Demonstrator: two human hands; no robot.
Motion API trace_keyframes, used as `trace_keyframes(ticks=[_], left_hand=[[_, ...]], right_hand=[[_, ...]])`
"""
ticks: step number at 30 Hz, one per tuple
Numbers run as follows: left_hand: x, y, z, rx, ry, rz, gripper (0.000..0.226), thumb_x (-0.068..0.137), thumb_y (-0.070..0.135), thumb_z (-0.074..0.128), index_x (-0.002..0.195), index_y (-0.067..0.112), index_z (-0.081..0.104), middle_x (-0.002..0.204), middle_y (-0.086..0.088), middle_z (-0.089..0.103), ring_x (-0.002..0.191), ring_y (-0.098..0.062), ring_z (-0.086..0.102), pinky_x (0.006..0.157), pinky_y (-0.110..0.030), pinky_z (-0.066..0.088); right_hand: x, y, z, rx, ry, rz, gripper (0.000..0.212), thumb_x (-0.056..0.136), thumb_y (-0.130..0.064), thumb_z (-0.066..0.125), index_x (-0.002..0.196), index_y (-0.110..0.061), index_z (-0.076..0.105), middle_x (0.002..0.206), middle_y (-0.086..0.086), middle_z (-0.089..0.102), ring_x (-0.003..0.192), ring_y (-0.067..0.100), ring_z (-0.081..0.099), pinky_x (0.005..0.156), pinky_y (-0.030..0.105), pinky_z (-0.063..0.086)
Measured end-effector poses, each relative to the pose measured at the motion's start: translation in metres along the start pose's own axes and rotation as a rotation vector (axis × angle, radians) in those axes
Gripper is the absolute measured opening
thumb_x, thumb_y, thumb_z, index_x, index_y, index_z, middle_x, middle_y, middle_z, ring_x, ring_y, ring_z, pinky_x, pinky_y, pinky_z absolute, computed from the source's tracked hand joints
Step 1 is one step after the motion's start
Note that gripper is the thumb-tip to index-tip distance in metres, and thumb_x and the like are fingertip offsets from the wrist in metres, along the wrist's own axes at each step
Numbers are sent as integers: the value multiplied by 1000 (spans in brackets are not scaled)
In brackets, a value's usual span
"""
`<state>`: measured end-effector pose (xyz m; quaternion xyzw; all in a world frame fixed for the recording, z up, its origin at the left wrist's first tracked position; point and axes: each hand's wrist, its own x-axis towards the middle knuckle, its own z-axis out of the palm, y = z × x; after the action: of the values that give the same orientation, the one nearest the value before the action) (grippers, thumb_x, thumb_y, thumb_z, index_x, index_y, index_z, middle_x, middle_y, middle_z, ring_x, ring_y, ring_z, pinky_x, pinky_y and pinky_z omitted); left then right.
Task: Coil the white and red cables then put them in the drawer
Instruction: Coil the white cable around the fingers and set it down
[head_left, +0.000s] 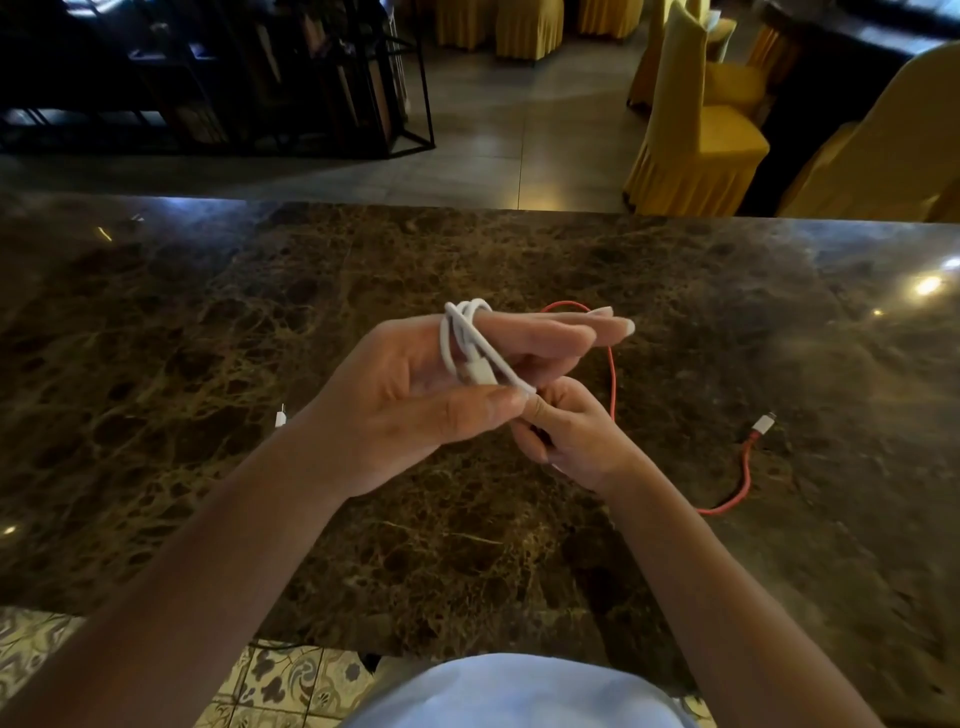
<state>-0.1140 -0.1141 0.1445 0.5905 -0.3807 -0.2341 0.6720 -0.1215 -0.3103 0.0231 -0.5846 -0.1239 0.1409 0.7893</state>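
**White cable nearly wound, red one still loose**

Marble, dark brown and glossy, tops the counter (208, 322) that carries everything here. Toward its left side a small white plug end (280, 417) peeks out from behind the left wrist; whether it belongs to the cable being wound cannot be told.

Held above the middle of the counter, the left hand (415, 395) has its fingers stretched out flat, with the thin white charging cable (460, 338) looped several times round them and the thumb pressing the strand. The right hand (566, 436), just below it, pinches the cable's tail with curled fingers.

The cable looks light, limp and a little springy; loops would likely slacken if released, so pinching the bundle where the strands cross seems best.

Right of the hands, the thin red cable with a white plug (746, 470) lies uncoiled, trailing toward the counter's right side.

No drawer or other container is in view.
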Motion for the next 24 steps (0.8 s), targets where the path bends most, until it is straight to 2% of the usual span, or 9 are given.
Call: trace_keyframes(ticks=[3,5,9,12,16,20,24], left_hand=[[2,2,2,-117,4,20,42,97,14,69,135,-1,63,147,-18,60,137,-31,57,111,-38,46],[3,2,1,-113,8,27,41,97,9,66,137,-1,62,148,-18,59,140,-30,55,112,-36,46],[8,-1,-8,142,24,37,48,98,-3,53,146,-1,47,156,-19,51,150,-32,43,120,-42,38],[14,-5,-24,302,105,12,53,100,-6,48,152,-4,36,161,-20,43,154,-29,37,126,-49,31],[10,-21,-36,468,143,-34,49,103,-7,49,152,-4,42,162,-10,45,154,-19,38,126,-41,33],[13,-29,-34,542,123,-77,52,103,-9,52,153,-1,42,164,-6,43,157,-14,31,128,-42,30],[14,-35,-31,618,63,-112,54,103,0,54,155,6,42,166,1,40,159,-8,23,130,-43,23]], right_hand=[[6,1,-7,22,-12,30,38,100,-43,62,88,-7,58,51,2,49,42,30,22,44,36,19],[7,1,-10,27,-12,45,36,100,-43,63,89,-8,58,51,3,48,43,30,21,44,36,18],[0,-1,-11,-11,-27,70,29,103,-35,55,87,-11,57,51,4,47,39,14,29,42,30,21],[-11,-15,-7,-130,-52,80,29,107,-30,48,89,-9,57,52,6,48,41,18,30,42,32,21],[-24,-41,-1,-296,-20,59,29,108,-25,48,86,-6,57,53,11,48,42,18,33,46,22,30],[-30,-59,5,-413,-26,33,24,105,-25,55,87,-10,63,53,4,52,42,15,41,49,21,36],[-35,-77,11,-447,-19,-15,23,104,-21,57,96,-3,70,54,1,54,44,13,45,49,24,37]])
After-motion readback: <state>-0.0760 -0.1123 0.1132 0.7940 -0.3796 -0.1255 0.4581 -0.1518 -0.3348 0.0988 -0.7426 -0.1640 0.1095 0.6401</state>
